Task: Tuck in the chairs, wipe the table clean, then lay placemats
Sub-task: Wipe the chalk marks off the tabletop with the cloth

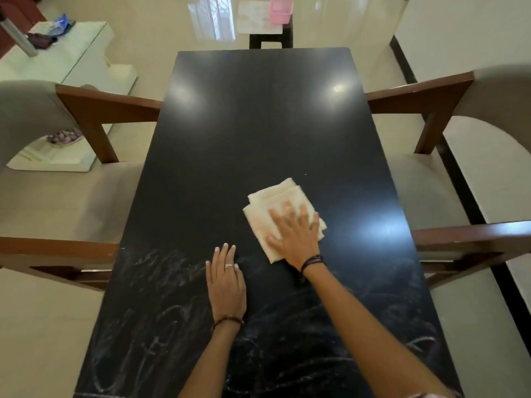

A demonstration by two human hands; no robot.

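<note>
Left chair (57, 145) sits tucked against the black table (258, 124). Left hand (226, 285) lies flat on the smeared near end, fingers together. Right hand (296, 237), fingers spread, presses the folded cloth (275, 196) mid-table. Right chair (459, 139) also tucked.

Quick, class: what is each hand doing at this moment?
Left hand: open, flat on the table.
Right hand: open, fingers spread, pressing the cloth.
</note>
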